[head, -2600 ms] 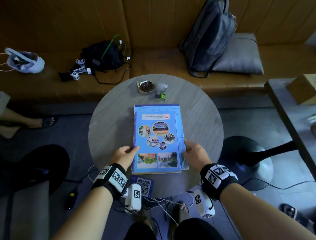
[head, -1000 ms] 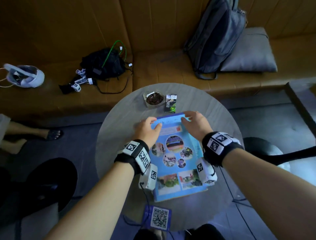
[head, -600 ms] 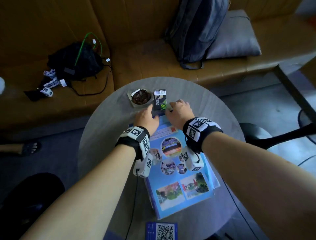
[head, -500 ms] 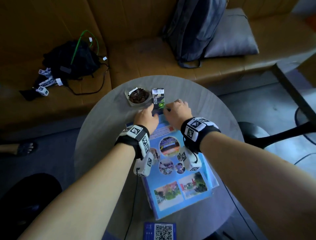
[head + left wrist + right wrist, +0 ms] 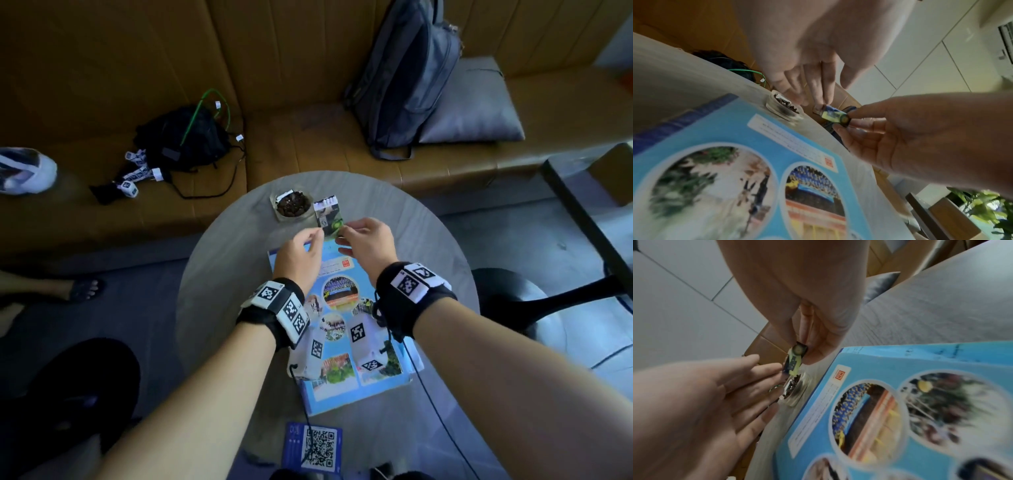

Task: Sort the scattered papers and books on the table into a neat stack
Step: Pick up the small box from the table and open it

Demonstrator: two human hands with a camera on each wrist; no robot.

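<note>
A stack of blue books and papers (image 5: 346, 329) lies on the round grey table (image 5: 222, 274), its photo cover (image 5: 735, 162) (image 5: 900, 402) facing up. Both hands are past its far edge. My right hand (image 5: 342, 233) pinches a small green and white pack (image 5: 327, 214) (image 5: 835, 116) (image 5: 795, 360) between thumb and fingers, just above the table. My left hand (image 5: 317, 236) has straight fingers (image 5: 818, 84), and one fingertip touches the pack's other end. In the right wrist view the left hand (image 5: 705, 402) shows a flat palm.
A glass ashtray (image 5: 291, 205) full of dark butts stands right beside the pack. A blue QR card (image 5: 313, 448) lies at the table's near edge. Behind the table is a brown sofa with a grey backpack (image 5: 407, 75), a cushion (image 5: 472, 106) and a black bag (image 5: 181, 140).
Both hands moved from the near sides of the stack to its far edge, then on to the pack by the ashtray. The right hand now pinches the pack.
</note>
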